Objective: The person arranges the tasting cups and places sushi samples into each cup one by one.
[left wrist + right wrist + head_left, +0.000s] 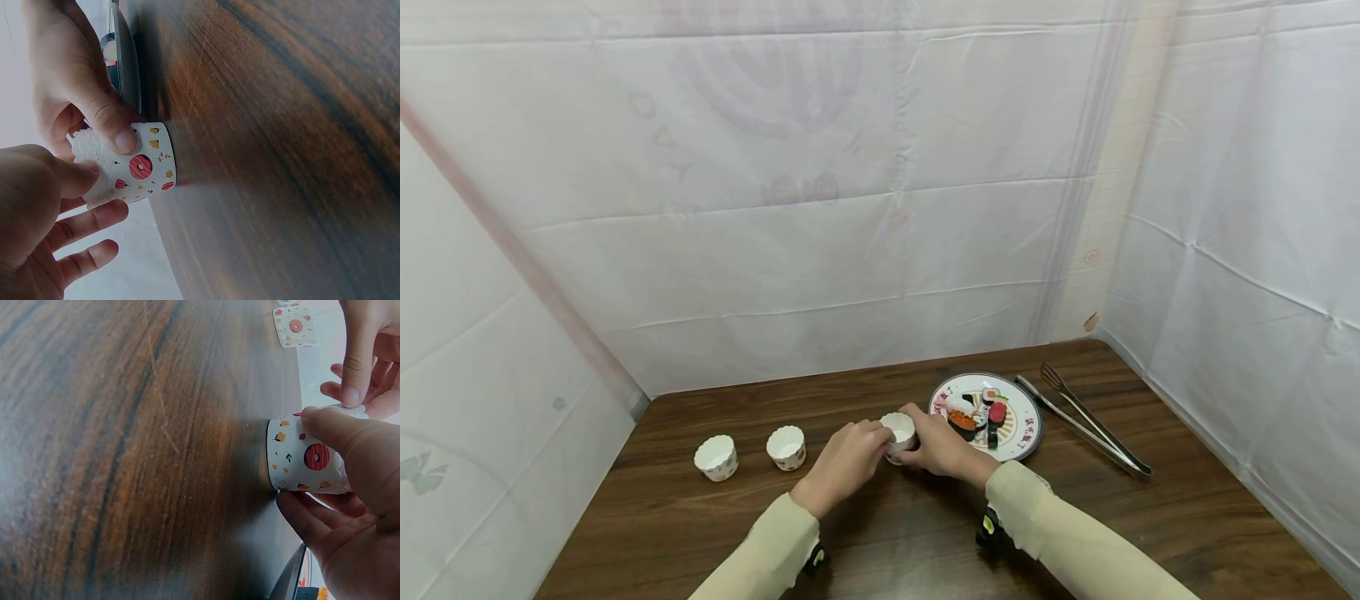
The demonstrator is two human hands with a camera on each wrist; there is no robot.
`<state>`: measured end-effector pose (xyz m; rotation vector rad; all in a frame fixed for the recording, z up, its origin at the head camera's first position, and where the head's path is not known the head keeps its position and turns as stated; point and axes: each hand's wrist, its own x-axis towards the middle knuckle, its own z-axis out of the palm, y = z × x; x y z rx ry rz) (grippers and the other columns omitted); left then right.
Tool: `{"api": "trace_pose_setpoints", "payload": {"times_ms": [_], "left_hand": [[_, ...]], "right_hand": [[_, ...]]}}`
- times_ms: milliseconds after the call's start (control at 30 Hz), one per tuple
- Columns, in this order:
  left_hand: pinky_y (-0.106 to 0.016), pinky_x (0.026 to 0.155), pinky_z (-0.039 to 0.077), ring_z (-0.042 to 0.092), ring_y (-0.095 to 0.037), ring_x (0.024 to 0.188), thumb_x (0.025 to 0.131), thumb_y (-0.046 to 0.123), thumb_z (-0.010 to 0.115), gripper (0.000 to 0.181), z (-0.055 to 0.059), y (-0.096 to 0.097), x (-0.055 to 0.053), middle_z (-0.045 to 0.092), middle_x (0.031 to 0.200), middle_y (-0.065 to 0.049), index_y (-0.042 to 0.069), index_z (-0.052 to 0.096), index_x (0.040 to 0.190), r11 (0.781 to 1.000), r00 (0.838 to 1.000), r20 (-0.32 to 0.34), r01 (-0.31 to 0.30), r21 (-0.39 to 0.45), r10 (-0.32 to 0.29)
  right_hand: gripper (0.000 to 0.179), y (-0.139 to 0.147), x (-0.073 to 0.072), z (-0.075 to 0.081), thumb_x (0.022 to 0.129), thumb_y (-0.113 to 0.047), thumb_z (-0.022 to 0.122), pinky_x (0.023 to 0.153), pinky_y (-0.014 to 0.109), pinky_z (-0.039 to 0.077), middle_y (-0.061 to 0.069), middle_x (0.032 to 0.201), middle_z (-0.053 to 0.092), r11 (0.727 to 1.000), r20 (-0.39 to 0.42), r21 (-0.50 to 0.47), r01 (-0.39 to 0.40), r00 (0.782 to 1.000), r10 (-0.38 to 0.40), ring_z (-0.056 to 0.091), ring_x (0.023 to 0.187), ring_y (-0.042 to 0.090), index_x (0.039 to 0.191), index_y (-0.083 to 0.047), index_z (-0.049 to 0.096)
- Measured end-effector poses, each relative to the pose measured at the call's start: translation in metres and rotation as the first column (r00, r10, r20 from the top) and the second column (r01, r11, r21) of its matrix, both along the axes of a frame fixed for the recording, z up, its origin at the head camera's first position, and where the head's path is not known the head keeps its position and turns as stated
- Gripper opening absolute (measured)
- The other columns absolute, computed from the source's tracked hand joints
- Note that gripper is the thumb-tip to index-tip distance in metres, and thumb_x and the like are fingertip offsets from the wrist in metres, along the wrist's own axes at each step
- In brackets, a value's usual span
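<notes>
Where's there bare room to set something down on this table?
Bare wood lies between the leftmost cup and left sleeve, and between the tongs and right sleeve. It's crowded where the left hand and right hand hold another cup beside the plate.

Soft, diffuse light, wrist views dimmer, hazy sheen on tabletop (144, 462)

"What did you see on your feed?"
"I had a white paper cup (901, 429) between the left hand (847, 458) and the right hand (942, 443). It stood upright, scalloped rim uppermost, its wall printed with a striped red donut and small yellow and red motifs."
"How was it held?"
"From my end, the left hand pinched the rim on its side; the right hand's thumb and fingers gripped the wall."
</notes>
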<state>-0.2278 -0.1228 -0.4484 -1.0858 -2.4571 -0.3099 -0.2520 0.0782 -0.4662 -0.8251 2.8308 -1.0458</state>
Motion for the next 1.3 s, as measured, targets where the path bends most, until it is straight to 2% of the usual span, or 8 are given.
{"api": "trace_pose_setpoints", "payload": {"times_ms": [433,800,967,1300], "left_hand": [[-0.038,0.065,0.053,0.064,-0.016,0.071,0.089,0.003,0.077,0.009,0.0018,0.001,0.0005,0.068,0.083,0.0,0.01,0.071,0.088,1.0,1.0,-0.025,0.006,-0.004,-0.006],[-0.038,0.068,0.054,0.064,-0.015,0.073,0.091,0.005,0.075,0.007,0.002,0.0011,-0.0002,0.069,0.085,0.001,0.01,0.071,0.09,1.0,1.0,0.015,-0.009,-0.022,0.01],[-0.037,0.066,0.054,0.063,-0.015,0.072,0.091,0.004,0.076,0.008,0.001,0.0006,-0.0008,0.068,0.084,0.001,0.011,0.071,0.09,1.0,1.0,-0.001,-0.003,-0.022,0.003],[-0.039,0.068,0.053,0.063,-0.015,0.072,0.092,0.006,0.076,0.01,0.0011,0.0013,-0.0004,0.068,0.084,0.002,0.013,0.07,0.088,1.0,1.0,0.009,-0.014,-0.021,0.014]], "right_hand": [[0.055,0.0003,-0.0002,-0.0013,0.091,-0.028,0.081,0.083,0.039,0.056,0.012,0.116,0.069,1.0,-0.002,0.002,0.003,1.0,-0.003,0.067,0.099,0.021,0.132,-0.007,0.053],[0.054,0.0005,-0.0024,-0.0026,0.091,-0.028,0.081,0.082,0.039,0.055,0.012,0.116,0.068,1.0,-0.007,-0.001,0.002,1.0,-0.002,0.067,0.098,0.02,0.132,-0.007,0.053],[0.054,0.0005,-0.003,-0.0039,0.09,-0.029,0.082,0.083,0.039,0.055,0.011,0.117,0.068,1.0,-0.01,-0.002,0.0,1.0,-0.001,0.067,0.099,0.02,0.131,-0.007,0.053],[0.053,0.0,-0.0017,-0.0042,0.089,-0.029,0.082,0.08,0.038,0.054,0.009,0.111,0.07,1.0,-0.074,-0.002,-0.003,0.997,0.003,0.067,0.094,0.021,0.129,-0.008,0.055]]}}
